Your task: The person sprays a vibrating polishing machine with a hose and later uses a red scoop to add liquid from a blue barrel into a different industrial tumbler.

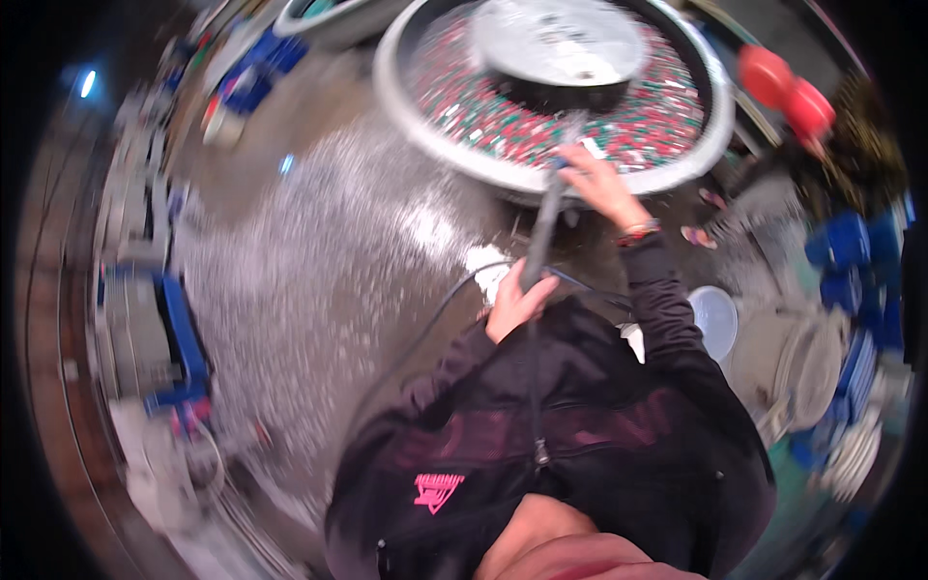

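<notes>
My left hand (520, 302) is wrapped round the lower part of a grey hose (547, 224), which slants up and away from my body. Farther along, the fingers of my right hand (601, 184) close on the hose's far end, partly hiding it. A blurred whitish spray, apparently water, leaves the tip toward a large round tub (435, 147) with a pale rim. Many small red, green and white pieces (474, 124) fill the tub around a raised centre with a wet, pale round lid (561, 43).
A thin dark cable or tube (435, 319) loops by my left arm across the wet floor (300, 261). Beside my right arm stands a white bucket (713, 321). Blue containers (839, 242) line the right; sandalled feet (698, 236) and two red rounded things (788, 92) are near the tub.
</notes>
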A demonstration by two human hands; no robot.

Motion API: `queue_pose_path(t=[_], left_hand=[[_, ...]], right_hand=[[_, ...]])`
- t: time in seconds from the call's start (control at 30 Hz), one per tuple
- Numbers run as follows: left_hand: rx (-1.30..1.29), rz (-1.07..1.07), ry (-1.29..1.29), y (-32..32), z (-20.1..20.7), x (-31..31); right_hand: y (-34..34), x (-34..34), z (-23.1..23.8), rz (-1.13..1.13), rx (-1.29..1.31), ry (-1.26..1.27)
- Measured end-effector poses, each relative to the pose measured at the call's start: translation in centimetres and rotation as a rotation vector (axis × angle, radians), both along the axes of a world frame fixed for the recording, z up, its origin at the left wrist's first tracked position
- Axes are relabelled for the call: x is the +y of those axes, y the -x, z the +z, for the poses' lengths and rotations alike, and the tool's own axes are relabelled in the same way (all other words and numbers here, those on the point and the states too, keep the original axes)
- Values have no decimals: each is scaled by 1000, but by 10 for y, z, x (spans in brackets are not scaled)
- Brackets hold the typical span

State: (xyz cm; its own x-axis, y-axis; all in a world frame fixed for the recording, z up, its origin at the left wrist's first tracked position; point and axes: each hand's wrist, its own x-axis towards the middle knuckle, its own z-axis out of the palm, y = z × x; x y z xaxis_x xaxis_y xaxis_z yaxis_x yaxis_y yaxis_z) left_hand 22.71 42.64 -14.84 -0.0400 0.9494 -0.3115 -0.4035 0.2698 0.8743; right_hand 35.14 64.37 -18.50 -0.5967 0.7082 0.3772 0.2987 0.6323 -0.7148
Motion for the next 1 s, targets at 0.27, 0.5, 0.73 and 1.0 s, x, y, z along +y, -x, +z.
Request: queue_pose_path(t=[0.27,0.5,0.73,1.0], left_hand=[[-86,233,-103,0,-1,-42],[-141,451,-194,18,-5,-58],[-92,413,-242,67,-11,-54],[-164,356,-128,142,-22,-23]], right_hand=[[59,-32,35,102,-99,-58],[135,-50,28,265,31,-132],[163,-36,26,204,-49,-206],[210,-23,27,43,-32,-184]])
